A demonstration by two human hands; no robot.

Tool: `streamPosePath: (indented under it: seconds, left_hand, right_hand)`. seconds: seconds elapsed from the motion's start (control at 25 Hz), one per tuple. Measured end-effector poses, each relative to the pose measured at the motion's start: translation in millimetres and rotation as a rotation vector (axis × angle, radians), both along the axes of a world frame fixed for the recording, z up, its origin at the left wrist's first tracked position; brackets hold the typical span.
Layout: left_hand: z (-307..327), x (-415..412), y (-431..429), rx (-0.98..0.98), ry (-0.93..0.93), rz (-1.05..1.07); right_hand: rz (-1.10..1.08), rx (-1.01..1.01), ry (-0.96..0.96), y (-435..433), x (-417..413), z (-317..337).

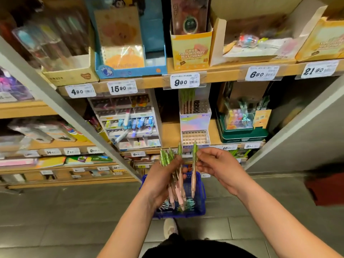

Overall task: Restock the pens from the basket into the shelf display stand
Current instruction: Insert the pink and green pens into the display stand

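Stationery shelves (219, 75), frame centre: left hand (161, 181) fingers clenched round pen bundle (169, 158); right hand (218, 164) fingers pinch single pen (193, 176) just beside it, above blue basket (200, 199).

left hand (162, 181) gripping a pen bunch (168, 157), right hand (218, 164) pinching a single pen (193, 176), bare forearms raised

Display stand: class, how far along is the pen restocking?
Done: a few pens stand in the display stand, upper tier. In hand: the left hand grips a bundle; the right hand pinches one pen. Left: the lower tier holes are empty; the basket holds more pens.
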State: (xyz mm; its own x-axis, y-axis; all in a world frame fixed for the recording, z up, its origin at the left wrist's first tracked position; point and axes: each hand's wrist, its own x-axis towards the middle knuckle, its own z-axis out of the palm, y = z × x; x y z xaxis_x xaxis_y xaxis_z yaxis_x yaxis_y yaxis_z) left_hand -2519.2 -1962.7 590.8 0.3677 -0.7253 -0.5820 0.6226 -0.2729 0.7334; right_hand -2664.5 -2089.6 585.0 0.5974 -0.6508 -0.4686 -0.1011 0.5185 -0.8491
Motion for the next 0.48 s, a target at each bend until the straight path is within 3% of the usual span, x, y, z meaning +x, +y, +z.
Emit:
streamPosePath:
  seconds: [0.32, 0.48]
  left_hand:
    - [-41.9, 72.3, -53.2, -0.063, 0.043, -0.155]
    - [-62.6, 96.2, -80.3, 0.001, -0.004, -0.086]
  right_hand:
    - [-0.146, 0.018, 0.041, -27.9, 60.3, -31.8]
    - [-0.193, -0.158, 0.051, -57.9, 84.2, -49.8]
